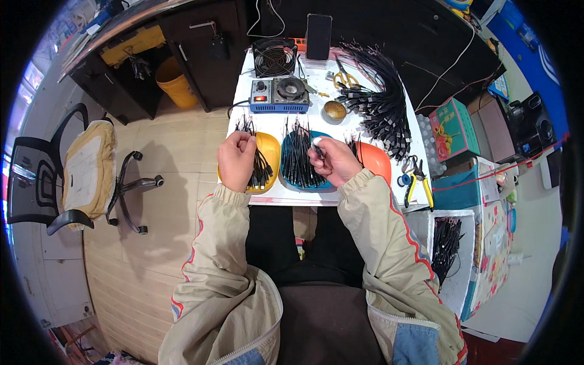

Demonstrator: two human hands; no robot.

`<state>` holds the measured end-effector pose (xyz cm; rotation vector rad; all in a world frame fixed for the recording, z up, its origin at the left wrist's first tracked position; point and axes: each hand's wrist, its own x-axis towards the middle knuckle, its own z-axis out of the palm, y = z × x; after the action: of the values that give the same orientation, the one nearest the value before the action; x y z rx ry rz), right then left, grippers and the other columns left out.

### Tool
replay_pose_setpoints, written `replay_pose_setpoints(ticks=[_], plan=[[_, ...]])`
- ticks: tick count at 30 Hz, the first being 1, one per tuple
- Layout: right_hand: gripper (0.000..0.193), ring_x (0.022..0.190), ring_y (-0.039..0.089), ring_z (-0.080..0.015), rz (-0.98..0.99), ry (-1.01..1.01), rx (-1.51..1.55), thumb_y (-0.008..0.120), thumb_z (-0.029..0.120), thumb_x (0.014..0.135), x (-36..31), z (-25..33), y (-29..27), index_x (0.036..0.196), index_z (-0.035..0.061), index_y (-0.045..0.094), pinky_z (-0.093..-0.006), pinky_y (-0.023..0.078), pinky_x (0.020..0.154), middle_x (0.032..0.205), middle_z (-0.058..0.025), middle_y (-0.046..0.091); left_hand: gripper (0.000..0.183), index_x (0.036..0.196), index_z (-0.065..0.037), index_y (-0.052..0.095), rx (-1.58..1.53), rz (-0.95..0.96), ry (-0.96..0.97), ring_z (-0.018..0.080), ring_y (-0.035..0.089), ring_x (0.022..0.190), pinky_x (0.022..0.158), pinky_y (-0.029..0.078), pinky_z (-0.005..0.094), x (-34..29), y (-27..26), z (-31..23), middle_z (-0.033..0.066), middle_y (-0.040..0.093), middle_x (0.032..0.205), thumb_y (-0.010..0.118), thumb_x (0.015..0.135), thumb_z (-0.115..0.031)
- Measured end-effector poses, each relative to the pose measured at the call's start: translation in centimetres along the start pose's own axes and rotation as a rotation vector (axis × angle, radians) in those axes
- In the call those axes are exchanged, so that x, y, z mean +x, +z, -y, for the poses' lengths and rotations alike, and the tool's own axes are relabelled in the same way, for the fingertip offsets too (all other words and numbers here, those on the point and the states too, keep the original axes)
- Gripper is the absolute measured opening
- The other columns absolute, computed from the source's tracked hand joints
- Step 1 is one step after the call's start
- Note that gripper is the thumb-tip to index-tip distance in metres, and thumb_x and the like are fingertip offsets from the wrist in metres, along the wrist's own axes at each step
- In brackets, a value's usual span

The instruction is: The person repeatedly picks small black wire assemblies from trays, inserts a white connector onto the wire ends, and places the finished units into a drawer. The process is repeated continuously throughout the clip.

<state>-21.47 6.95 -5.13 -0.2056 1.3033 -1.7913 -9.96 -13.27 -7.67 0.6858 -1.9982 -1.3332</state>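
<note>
My left hand (236,163) is over the left side of a yellow tray (275,148), its fingers curled in a pinch; what they hold, if anything, is hidden. Short black cables (260,169) with plug ends lie in that tray. My right hand (338,161) grips a short black cable end (317,150) between thumb and fingers. It is over the right side of a blue tray (322,135), which is heaped with thin black cables (298,158). To its right is an orange tray (376,159) with a few dark wire ends at its left.
Behind the trays stand a blue solder pot (280,97) with a lit red switch, a black fan (274,58), a round tin (334,110), scissors (345,77) and a phone (319,36). A large cable bundle (383,103) and yellow-handled pliers (418,182) lie at right.
</note>
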Motion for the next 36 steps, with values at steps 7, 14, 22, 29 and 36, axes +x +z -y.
replay_pose_setpoints(ticks=[7, 14, 22, 29, 36], plan=[[0.005, 0.057, 0.046, -0.002, -0.063, -0.159, -0.073, 0.053, 0.016, 0.092, -4.3, -0.6, 1.5, 0.092, 0.0117, 0.056, -0.0169, 0.036, 0.052, 0.076, 0.0034, 0.059, 0.009, 0.097, 0.001, 0.059, -0.567, -0.09, 0.094, 0.0088, 0.054, 0.074, 0.068, 0.045, 0.0227, -0.3, -0.2, -2.4, 0.0042, 0.057, 0.087, 0.058, 0.091, -0.005], [0.002, 0.065, 0.045, -0.0059, 0.175, -0.176, -0.021, 0.052, 0.01, 0.092, -10.4, -1.2, 2.9, 0.093, 0.0092, 0.05, -0.0175, 0.035, 0.055, 0.086, -0.004, 0.057, 0.011, 0.103, -0.002, 0.052, -1.012, 0.248, -0.21, 0.0041, 0.035, 0.051, 0.046, 0.029, 0.0205, -4.9, -0.2, -7.9, 0.0053, 0.056, 0.076, 0.049, 0.098, -0.011], [0.009, 0.07, 0.053, -0.0049, 0.281, -0.185, -0.27, 0.054, 0.015, 0.094, -13.8, -1.4, 3.6, 0.095, 0.0065, 0.056, -0.0192, 0.043, 0.062, 0.087, 0.0, 0.059, 0.014, 0.098, -0.001, 0.056, -0.948, 0.427, -0.186, 0.0113, 0.061, 0.089, 0.077, 0.048, 0.0262, -11.6, 1.3, -12.3, 0.0145, 0.068, 0.102, 0.049, 0.099, -0.013], [0.008, 0.072, 0.05, -0.0057, 0.356, -0.218, -0.344, 0.055, 0.011, 0.093, -14.3, -2.5, 3.1, 0.098, 0.0041, 0.053, -0.0223, 0.043, 0.064, 0.085, 0.0013, 0.055, 0.013, 0.1, -0.001, 0.056, -0.941, 0.504, -0.199, 0.0154, 0.063, 0.093, 0.087, 0.048, 0.0292, -13.4, 0.9, -12.8, 0.0169, 0.067, 0.106, 0.048, 0.099, -0.011], [0.013, 0.074, 0.056, -0.0049, -0.105, -0.616, -0.466, 0.063, 0.011, 0.09, -15.8, 0.3, 3.2, 0.098, 0.0019, 0.06, -0.0206, 0.046, 0.065, 0.088, 0.0001, 0.061, 0.015, 0.103, 0.003, 0.057, -0.759, 0.379, 0.027, 0.0083, 0.059, 0.084, 0.075, 0.048, 0.0224, -14.2, 1.0, -13.1, 0.0101, 0.067, 0.101, 0.054, 0.097, -0.011]])
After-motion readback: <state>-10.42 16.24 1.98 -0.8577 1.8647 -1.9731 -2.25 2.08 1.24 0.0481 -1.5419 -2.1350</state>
